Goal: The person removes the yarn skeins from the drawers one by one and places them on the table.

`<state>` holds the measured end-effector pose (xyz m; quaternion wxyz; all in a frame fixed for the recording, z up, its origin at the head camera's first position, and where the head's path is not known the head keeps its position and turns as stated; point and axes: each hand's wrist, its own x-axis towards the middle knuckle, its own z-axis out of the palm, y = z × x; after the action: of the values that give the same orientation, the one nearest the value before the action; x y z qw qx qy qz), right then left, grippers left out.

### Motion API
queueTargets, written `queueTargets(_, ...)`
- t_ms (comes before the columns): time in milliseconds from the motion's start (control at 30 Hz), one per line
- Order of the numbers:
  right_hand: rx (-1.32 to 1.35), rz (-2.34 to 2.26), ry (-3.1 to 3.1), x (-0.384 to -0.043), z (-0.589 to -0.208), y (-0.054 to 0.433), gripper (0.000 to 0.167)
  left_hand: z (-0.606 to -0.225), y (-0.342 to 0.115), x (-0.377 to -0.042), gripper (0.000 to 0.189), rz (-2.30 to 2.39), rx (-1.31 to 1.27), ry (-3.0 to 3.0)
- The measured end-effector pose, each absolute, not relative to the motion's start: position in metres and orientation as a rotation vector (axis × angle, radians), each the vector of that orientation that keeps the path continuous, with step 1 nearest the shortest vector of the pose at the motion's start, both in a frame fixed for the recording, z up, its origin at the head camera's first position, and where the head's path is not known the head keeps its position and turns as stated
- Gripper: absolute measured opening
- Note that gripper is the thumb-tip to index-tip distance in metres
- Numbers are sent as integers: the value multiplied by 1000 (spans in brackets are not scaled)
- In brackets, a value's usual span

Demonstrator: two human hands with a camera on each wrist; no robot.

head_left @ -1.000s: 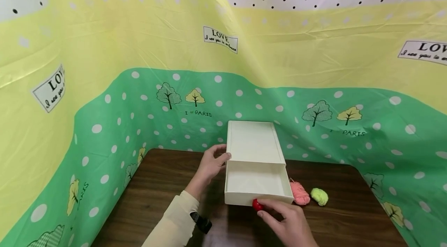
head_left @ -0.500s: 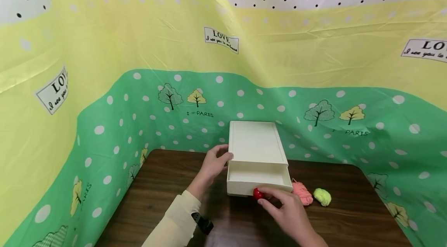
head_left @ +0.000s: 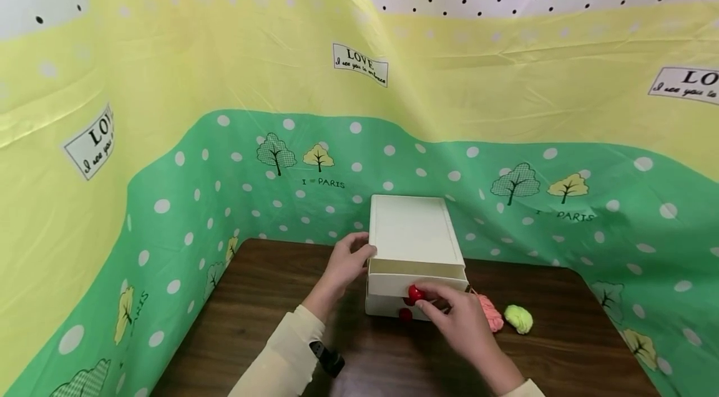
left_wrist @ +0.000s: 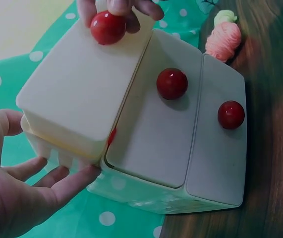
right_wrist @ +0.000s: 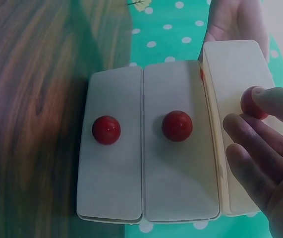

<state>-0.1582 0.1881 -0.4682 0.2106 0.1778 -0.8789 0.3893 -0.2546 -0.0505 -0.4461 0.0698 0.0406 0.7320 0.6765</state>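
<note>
A white drawer box (head_left: 412, 228) stands on the table with three drawers stacked one above another, each with a round red knob. The top drawer (left_wrist: 77, 84) sticks out a little past the two below, which look closed. My right hand (head_left: 463, 322) pinches the top drawer's knob (right_wrist: 253, 104) between thumb and fingers. My left hand (head_left: 345, 263) rests on the box's left side, fingers spread along the wall and thumb at the upper edge. The middle knob (right_wrist: 177, 126) and bottom knob (right_wrist: 106, 130) are untouched. A small red sliver (left_wrist: 111, 137) shows at the seam under the top drawer.
To the right of the box lie a pink yarn ball (head_left: 490, 313) and a yellow-green yarn ball (head_left: 518, 319) on the dark wooden table (head_left: 567, 334). A green and yellow patterned curtain (head_left: 314, 222) hangs close behind the box and along the left side.
The top drawer has slid back into the box, my right hand moving away from me with its knob. The knobs below have come into view. My left hand has stayed at the box's side.
</note>
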Motion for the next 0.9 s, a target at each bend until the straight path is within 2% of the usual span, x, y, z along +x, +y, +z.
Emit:
queueTargets(433, 461, 1002, -2445, -180, -470, 187, 33, -450, -51, -256, 50, 2084, 153, 2151)
queueTargets(900, 424, 1028, -2465, -187, -472, 189, 36, -449, -50, -254, 51, 2098, 146, 2149)
